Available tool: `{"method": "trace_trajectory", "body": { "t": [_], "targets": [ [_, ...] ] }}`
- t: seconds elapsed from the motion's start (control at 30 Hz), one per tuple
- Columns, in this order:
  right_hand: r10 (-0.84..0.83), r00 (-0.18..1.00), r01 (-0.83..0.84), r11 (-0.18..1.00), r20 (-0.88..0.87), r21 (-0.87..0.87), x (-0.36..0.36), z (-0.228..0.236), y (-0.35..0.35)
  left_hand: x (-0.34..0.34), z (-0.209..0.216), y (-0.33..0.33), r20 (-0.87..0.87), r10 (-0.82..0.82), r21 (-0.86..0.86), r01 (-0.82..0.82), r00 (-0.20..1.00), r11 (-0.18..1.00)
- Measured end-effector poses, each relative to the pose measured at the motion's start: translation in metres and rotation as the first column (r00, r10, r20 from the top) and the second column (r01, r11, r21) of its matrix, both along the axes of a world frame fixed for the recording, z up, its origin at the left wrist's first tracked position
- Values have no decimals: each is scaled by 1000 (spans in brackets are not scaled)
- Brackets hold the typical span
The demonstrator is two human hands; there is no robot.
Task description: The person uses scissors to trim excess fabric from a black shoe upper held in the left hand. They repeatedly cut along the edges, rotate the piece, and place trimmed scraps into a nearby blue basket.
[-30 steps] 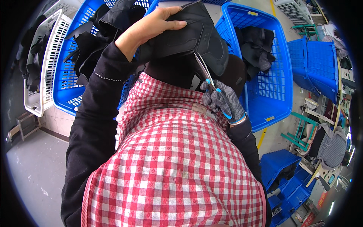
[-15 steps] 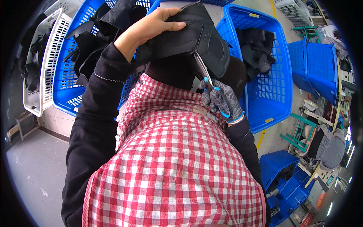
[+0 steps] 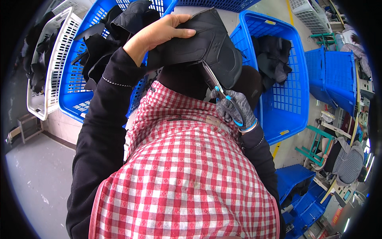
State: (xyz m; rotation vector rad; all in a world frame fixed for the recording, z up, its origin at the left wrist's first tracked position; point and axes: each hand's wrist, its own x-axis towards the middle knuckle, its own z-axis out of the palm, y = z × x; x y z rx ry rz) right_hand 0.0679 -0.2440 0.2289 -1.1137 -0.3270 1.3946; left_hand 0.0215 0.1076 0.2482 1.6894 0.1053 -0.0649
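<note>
A black padded, stitched piece of fabric or leather lies over my knees, its upper left part pinched in my bare left hand. The thumb rests on top of it and the other fingers go partly behind. My right hand, in a grey knit glove, is closed round the blue-trimmed handles of a pair of scissors. The blades point up and left, with their tips at the piece's lower edge. Whether the tips are cutting into it I cannot tell.
Left of my knees stands a blue crate of black pieces, with a white crate beyond it. Another blue crate, right of my knees, holds more black pieces. Farther right are stacked blue crates and a green-framed stand.
The whole view has shifted slightly, so the crates, piece and hands sit a little lower. Both hands keep their holds, and the scissors stay at the piece's lower edge.
</note>
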Motion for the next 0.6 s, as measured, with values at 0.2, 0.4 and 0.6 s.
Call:
{"method": "trace_trajectory", "body": {
  "t": [0.2,0.4,0.6],
  "targets": [
    [198,864,-216,976,464,-14,5,-3,0,3,1,2,-1,-15,35,16,1000,999],
    [-154,921,131,987,-358,-88,0,2,4,27,-1,12,-181,38,-118,-60,983,991],
    [-217,967,239,953,133,-187,12,18,8,54,-5,20,-257,-12,-258,-57,966,964]
  ]
}}
